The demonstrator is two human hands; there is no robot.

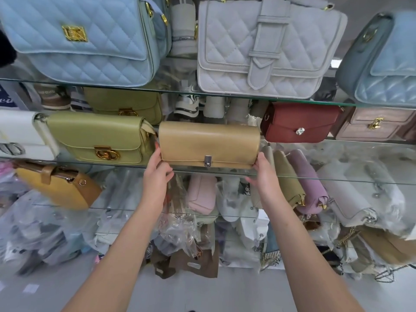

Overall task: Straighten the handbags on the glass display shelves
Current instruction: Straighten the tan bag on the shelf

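A tan flap handbag (209,143) with a small silver clasp stands upright at the front edge of the middle glass shelf (315,176). My left hand (157,172) grips its lower left corner. My right hand (263,174) holds its lower right corner. An olive-green bag (96,136) with a gold clasp sits right beside it on the left, nearly touching. A dark red bag (299,122) stands further back to the right, and a pink bag (378,124) beyond that.
The top glass shelf (175,88) carries a light blue quilted bag (78,39), a grey quilted bag (267,46) and another blue bag (387,64). Below, a mustard bag (60,188) and several plastic-wrapped bags crowd the lower shelf and floor.
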